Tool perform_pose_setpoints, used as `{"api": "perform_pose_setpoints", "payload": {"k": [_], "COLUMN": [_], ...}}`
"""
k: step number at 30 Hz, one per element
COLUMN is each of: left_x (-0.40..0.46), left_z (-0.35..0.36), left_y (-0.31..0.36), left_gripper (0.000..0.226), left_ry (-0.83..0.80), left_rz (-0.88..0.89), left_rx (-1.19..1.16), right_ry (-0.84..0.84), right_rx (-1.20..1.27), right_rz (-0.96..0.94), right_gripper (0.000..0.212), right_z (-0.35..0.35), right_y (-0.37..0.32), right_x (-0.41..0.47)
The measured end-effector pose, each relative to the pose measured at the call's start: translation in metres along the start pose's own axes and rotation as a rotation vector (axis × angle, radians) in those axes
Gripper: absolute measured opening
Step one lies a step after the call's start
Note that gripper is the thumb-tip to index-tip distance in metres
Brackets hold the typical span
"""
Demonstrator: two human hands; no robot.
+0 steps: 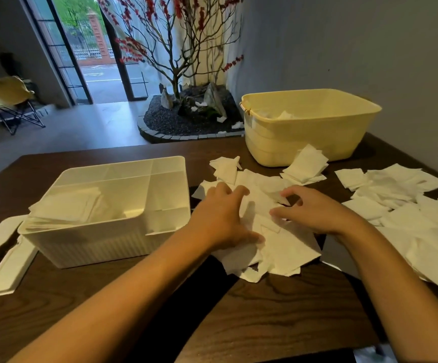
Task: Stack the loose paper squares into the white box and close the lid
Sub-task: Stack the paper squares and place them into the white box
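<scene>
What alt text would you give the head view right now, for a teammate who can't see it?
Both hands, left hand and right hand, press on a loose pile of paper squares on a dark wooden table. To the left stands the open white box, partly filled with squares, its slotted lid lying beside it; a yellow tub sits behind.

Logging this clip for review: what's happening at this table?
A person is gathering loose paper squares on a dark table, left hand and right hand both on the middle pile. The white box stands open, some squares already inside; its lid lies beside it. More squares wait at right.
</scene>
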State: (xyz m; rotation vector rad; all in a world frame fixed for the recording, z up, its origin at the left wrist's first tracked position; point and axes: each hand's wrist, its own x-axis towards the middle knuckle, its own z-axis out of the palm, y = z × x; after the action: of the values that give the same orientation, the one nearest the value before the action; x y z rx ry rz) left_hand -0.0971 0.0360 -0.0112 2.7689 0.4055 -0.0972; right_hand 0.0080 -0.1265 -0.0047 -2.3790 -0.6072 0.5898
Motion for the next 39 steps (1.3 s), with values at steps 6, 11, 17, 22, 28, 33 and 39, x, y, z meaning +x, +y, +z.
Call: {"api": "perform_pose_setpoints", "payload": {"k": [6, 11, 17, 22, 28, 33, 39], "left_x": [0.019, 0.021, 0.015, 0.01, 0.009, 0.009, -0.003], "left_z": [0.011, 0.024, 0.021, 0.022, 0.043, 0.039, 0.037], "left_y": [0.005, -0.002, -0.018, -0.014, -0.017, -0.02, -0.028], "left_gripper": [0.102, 0.07, 0.033, 0.028, 0.051, 0.077, 0.094], "left_ry": [-0.189, -0.06, 0.236, 0.356, 0.45, 0.493, 0.371], "left_rz": [0.023, 0.04, 0.072, 0.058, 0.008, -0.043, 0.045], "left_rx": [0.017, -0.288, -0.802, -1.117, -1.155, -1.195, -1.194], "right_ry": [-0.067, -0.058, 0.018, -0.126, -0.179, -0.197, -0.145], "right_rx": [-0.054, 0.199, 0.57, 0.576, 0.898, 1.135, 1.347], "right_rz": [0.019, -0.077, -0.185, -0.321, -0.246, -0.152, -0.211], "right_gripper": [0.061, 0.054, 0.044, 0.042, 0.053, 0.06, 0.064], "right_z": [0.016, 0.02, 0.008, -0.003, 0.01, 0.017, 0.017], "right_y": [0.005, 0.0, -0.013, -0.03, -0.018, -0.009, -0.009], "right_x": [-0.001, 0.003, 0.01, 0.029, 0.046, 0.057, 0.058]}}
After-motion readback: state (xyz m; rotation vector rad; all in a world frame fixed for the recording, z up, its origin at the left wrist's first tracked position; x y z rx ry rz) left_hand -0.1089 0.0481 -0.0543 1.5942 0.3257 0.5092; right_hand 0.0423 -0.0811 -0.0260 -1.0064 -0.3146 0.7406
